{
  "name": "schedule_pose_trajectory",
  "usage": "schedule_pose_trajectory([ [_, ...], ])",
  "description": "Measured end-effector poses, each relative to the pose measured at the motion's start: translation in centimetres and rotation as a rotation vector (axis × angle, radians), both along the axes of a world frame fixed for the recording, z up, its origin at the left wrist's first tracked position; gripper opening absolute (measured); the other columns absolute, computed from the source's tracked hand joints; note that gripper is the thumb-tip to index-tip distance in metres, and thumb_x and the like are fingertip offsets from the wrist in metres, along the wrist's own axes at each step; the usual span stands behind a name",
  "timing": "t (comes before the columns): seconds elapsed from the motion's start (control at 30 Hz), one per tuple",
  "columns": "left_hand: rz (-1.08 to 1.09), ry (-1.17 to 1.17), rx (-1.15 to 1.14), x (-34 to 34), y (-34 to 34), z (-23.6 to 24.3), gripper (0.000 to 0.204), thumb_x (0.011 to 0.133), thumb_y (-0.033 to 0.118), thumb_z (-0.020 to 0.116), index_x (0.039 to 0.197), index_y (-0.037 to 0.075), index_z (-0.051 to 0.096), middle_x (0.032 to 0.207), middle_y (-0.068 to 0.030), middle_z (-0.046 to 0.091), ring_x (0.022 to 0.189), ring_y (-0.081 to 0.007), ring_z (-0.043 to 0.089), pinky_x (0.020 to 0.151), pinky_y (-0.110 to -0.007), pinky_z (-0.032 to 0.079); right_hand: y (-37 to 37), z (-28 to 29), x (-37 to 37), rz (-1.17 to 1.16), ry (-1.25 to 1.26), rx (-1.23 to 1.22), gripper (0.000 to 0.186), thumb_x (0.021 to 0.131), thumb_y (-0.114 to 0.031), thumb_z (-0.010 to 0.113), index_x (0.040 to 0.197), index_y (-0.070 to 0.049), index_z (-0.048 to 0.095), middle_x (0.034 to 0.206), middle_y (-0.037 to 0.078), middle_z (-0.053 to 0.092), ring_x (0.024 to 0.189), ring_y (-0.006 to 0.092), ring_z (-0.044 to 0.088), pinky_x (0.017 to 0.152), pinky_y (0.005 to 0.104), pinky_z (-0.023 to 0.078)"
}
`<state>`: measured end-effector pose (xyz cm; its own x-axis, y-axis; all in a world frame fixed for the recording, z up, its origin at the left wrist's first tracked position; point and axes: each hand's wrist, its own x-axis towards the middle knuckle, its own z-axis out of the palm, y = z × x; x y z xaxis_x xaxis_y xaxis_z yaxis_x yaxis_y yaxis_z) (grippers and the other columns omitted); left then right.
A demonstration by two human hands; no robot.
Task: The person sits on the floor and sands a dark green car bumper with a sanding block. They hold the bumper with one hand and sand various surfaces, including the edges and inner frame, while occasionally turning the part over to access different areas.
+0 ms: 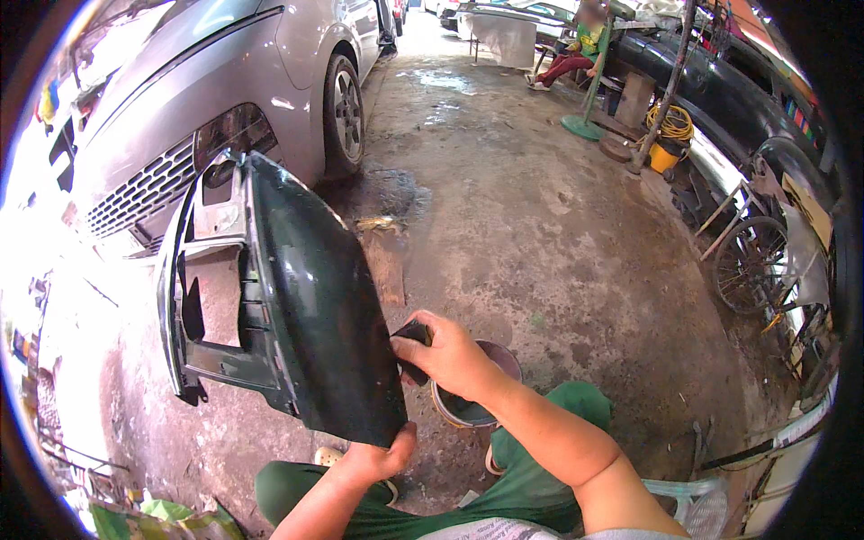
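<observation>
A glossy black car body panel (315, 261), with a frame and openings along its left side, stands tilted in front of me. My left hand (378, 457) is closed on its lower end, the thumb lying against the edge. My right hand (445, 354) pinches a small black pad (412, 351) that looks like folded sandpaper, close against the panel's right edge. Beneath that hand is a round bucket (511, 364) with dark contents, partly hidden by my right forearm. Whether the pad touches the panel, I cannot tell.
A silver car (216, 72) is parked at the far left, its wheel (344, 112) behind the panel. A flat brown piece (385, 265) lies on the concrete floor. On the right are a bicycle wheel (751, 263) and a yellow bucket (664, 157). A person (576, 58) sits far back.
</observation>
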<state>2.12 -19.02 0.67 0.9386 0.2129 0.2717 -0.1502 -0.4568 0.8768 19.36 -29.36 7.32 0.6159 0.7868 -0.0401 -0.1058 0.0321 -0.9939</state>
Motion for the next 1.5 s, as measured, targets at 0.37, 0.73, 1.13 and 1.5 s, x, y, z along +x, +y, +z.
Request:
schedule_pose_trajectory([
  [0.37,-0.07,0.064,-0.076,-0.7,-0.3,1.6,0.035,0.079,0.002,0.061,0.114,0.002,0.056,0.1,-0.007,0.057,0.09,-0.0216,0.053,0.079,-0.036,0.047,0.7,0.3,-0.4,-0.238,-0.479,0.001,0.015,0.093,-0.011,0.069,0.093,0.0,0.058,0.072,0.001,0.062,0.068,0.0047,0.054,0.057,0.0249,0.045],
  [0.73,-0.062,-0.046,-0.061,-0.8,-0.4,1.7,0.03,0.083,0.009,0.064,0.111,0.001,0.058,0.099,-0.0087,0.06,0.09,-0.0244,0.056,0.08,-0.038,0.048,0.8,1.9,-0.5,-0.225,-0.409,-0.068,0.017,0.092,-0.014,0.069,0.093,0.0,0.059,0.07,0.001,0.057,0.068,0.0065,0.048,0.058,0.0296,0.043],
  [1.13,0.198,0.021,-0.66,-0.8,0.7,4.2,0.05,0.076,0.003,0.066,0.125,-0.001,0.055,0.112,-0.0083,0.062,0.102,-0.0214,0.06,0.088,-0.035,0.049,-2.0,2.3,-2.1,0.115,-0.46,-0.206,0.025,0.088,-0.022,0.071,0.094,0.0,0.06,0.067,0.012,0.057,0.064,0.013,0.051,0.06,0.0364,0.044],
  [1.5,0.256,-0.063,-1.079,-0.5,0.5,6.9,0.064,0.06,0.005,0.061,0.123,-0.005,0.057,0.115,-0.0165,0.065,0.103,-0.0304,0.065,0.093,-0.041,0.053,-1.5,2.6,-1.5,-0.143,-0.396,0.066,0.016,0.091,-0.011,0.065,0.096,0.0,0.054,0.08,0.012,0.06,0.075,0.0271,0.057,0.067,0.0376,0.045],
])
